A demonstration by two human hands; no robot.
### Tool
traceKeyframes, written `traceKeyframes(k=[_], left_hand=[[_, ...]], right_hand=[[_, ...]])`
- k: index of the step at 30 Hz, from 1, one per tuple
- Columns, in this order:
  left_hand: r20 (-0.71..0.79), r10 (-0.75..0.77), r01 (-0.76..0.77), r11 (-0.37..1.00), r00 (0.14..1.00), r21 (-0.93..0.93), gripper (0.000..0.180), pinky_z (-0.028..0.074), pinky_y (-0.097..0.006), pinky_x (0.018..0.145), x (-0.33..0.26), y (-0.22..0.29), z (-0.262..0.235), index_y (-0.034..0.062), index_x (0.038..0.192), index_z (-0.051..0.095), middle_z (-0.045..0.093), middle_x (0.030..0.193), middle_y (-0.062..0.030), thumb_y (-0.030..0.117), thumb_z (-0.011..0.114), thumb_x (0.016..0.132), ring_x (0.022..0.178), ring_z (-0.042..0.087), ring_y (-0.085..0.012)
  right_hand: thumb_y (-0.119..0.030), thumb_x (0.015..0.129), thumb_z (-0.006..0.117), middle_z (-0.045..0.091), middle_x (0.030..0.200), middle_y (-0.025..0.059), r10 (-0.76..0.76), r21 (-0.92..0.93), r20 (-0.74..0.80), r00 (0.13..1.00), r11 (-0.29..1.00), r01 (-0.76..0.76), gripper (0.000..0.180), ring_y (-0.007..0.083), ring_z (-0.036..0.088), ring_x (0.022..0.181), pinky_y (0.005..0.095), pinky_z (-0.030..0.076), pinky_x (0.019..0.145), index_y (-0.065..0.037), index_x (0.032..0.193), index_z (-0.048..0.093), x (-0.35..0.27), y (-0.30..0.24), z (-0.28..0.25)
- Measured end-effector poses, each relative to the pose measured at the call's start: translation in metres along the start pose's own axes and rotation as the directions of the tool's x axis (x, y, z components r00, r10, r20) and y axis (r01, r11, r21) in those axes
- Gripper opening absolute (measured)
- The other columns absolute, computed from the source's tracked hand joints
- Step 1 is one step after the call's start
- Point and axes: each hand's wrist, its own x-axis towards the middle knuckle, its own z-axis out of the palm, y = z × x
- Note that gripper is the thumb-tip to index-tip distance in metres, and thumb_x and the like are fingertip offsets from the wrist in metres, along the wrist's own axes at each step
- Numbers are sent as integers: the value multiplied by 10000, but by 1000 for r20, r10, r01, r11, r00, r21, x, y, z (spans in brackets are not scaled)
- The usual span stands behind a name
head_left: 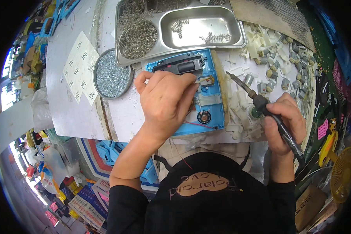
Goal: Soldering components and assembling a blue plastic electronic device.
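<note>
The right hand (pixel 285 121) grips a soldering iron (pixel 260 102), its tip just beside the blue plastic housing (pixel 217 102) on the worktop (pixel 72 117). The left hand (pixel 163 96) bends over that housing, its grip too hidden to tell; steadying the work and keeping the tip off plastic should help.

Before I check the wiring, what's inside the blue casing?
Inside the blue casing are a round black part, a long black part and a small metallic part; the left hand hides what lies beneath it.
</note>
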Motion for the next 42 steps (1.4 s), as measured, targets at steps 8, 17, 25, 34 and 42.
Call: traceKeyframes(k=[8, 17, 25, 34, 42], left_hand=[[71, 21, -28, 995, 997, 100, 229, 330, -386, 846, 0, 10, 9, 156, 889, 732, 659, 914, 28, 90, 839, 697, 853, 601, -181], [89, -3, -9, 990, 996, 137, 202, 330, -396, 863, 1, 13, 13, 155, 854, 712, 647, 933, 20, 110, 829, 695, 870, 587, -189], [93, -4, -9, 990, 996, 137, 213, 335, -394, 859, 1, 14, 12, 147, 865, 706, 649, 942, 15, 107, 829, 696, 873, 589, -193], [86, -5, -6, 992, 996, 129, 212, 331, -395, 849, 0, 13, 14, 152, 865, 707, 649, 940, 20, 116, 830, 695, 876, 581, -193], [77, -10, -1, 991, 997, 135, 200, 328, -395, 860, 1, 14, 14, 162, 849, 705, 647, 932, 29, 118, 825, 696, 877, 579, -190]], right_hand=[[-43, 816, 775, 627, 717, 91, -13, 1, 37, 999, 1000, 13, 245, 203, 530, 602, 306, 401, 561, 21, 1031, 679, -3, -6, 4], [-71, 808, 793, 613, 677, 73, -30, 25, 31, 999, 999, 29, 235, 211, 530, 569, 311, 397, 534, 10, 1002, 688, -6, -5, 14], [-73, 802, 795, 642, 702, 85, -37, 19, 34, 999, 999, 37, 222, 215, 533, 563, 317, 402, 525, 9, 979, 690, -1, -6, 17], [-67, 791, 802, 611, 675, 83, -49, -6, 59, 997, 999, 49, 233, 223, 522, 551, 325, 398, 518, 6, 982, 688, 0, -4, 20], [-61, 803, 792, 583, 664, 69, -103, -12, 33, 994, 995, 104, 231, 219, 499, 552, 323, 382, 523, 7, 998, 688, -1, -4, 16]])
